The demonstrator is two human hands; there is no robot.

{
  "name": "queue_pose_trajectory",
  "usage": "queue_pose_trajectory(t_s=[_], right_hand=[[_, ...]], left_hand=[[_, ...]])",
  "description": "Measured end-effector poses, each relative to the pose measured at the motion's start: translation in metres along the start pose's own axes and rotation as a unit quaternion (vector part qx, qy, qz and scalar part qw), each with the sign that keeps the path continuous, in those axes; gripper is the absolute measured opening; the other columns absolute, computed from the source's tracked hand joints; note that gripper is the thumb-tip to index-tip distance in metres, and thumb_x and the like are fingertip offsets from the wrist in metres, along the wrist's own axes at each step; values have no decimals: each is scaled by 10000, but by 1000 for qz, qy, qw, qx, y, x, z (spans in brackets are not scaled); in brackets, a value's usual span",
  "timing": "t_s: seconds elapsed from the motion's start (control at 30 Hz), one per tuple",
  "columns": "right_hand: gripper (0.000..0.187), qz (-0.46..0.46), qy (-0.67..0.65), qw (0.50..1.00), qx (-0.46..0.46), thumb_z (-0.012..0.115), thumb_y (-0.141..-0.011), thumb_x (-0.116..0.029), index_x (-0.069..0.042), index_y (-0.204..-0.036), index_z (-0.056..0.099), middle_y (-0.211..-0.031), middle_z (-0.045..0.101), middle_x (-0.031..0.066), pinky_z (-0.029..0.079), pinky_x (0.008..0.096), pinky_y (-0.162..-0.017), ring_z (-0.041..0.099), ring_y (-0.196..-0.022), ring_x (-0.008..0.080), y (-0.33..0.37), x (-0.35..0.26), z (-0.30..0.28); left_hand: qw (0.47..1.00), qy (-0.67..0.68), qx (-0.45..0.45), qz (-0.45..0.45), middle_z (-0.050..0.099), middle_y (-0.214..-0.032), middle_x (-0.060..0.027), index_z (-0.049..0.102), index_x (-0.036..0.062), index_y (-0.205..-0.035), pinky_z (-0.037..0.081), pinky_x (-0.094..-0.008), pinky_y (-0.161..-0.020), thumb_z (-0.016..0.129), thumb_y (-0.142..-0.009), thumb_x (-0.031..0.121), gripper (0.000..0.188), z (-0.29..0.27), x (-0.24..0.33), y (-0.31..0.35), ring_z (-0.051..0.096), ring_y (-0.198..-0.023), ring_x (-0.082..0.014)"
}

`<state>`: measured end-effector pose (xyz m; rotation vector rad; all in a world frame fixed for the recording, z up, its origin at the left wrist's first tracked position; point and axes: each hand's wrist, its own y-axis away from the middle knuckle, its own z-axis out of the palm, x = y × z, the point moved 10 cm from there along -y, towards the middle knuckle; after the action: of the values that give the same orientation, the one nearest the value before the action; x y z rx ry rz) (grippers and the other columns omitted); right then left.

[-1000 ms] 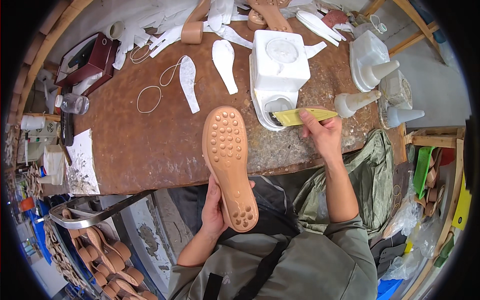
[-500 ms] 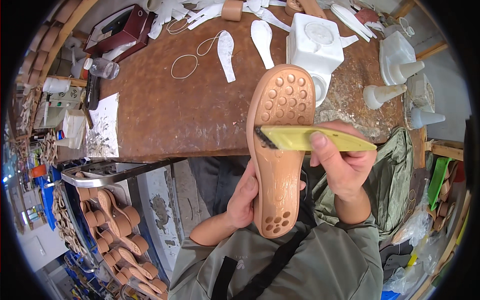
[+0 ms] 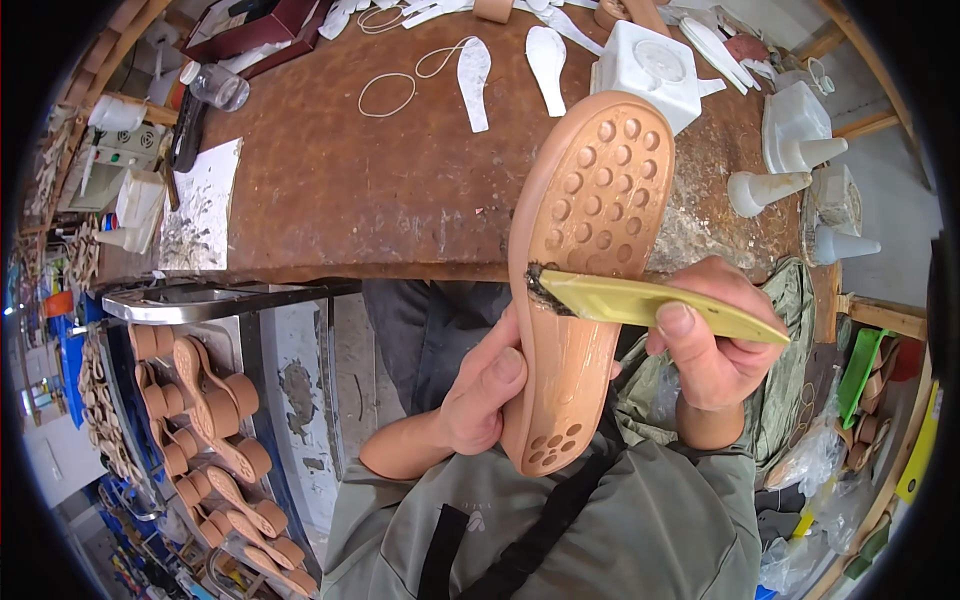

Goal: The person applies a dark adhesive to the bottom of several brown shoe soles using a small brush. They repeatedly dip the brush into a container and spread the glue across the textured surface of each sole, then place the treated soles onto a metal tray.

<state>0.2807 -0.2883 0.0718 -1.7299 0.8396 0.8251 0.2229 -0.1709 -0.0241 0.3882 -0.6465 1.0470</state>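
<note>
Head view: a tan shoe sole is serving as the landmark, standing tilted before the person, its wider end pointing away and its narrower end lying near the body. The left hand is gripping the sole from its left side and from behind, a fingertip showing at the opposite edge. The right hand, to the right of the sole, is pinching a yellow-green brush between thumb and fingers; the brush is lying across the sole, its dark bristles meeting the face near the left edge, below the larger group of round marks. The face is gleaming as if wet. I am seeing a brown workbench extending beyond the sole, its near edge passing behind it. A white box-shaped container is standing just past the wider end. Two white insole-shaped pieces, one nearer the sole and another farther left, are lying beyond it, with a pale loop farther left again. Well to the left of and lower than the sole's middle, heeled soles are resting in rows
</note>
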Motion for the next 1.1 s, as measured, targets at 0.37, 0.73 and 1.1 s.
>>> queue_pose_trajectory(t_s=[0.37,0.73,1.1], right_hand=[[140,27,-5,1000,-12,713,-734,-1,61,-846,655,-684,656,106,469,268,-503,603,-557,179,24,-13,-1],[165,-100,-23,993,-50,708,-708,12,85,-834,632,-643,631,140,434,264,-389,558,-442,171,40,-39,8],[203,-176,15,983,-58,710,-667,10,84,-835,622,-639,624,127,412,258,-347,539,-421,155,63,-63,24]], left_hand=[[997,-52,57,18,384,-1384,-177,126,-29,-1445,342,-351,-1027,406,-957,419,719,-3,12,7,449,-1233,-233],[997,-21,60,40,444,-1311,-198,159,-11,-1423,457,-388,-936,420,-930,465,733,0,19,0,567,-1098,-288],[990,-32,93,97,483,-1277,-224,247,-1,-1393,489,-407,-880,295,-959,409,599,-8,30,-3,597,-1032,-341]])
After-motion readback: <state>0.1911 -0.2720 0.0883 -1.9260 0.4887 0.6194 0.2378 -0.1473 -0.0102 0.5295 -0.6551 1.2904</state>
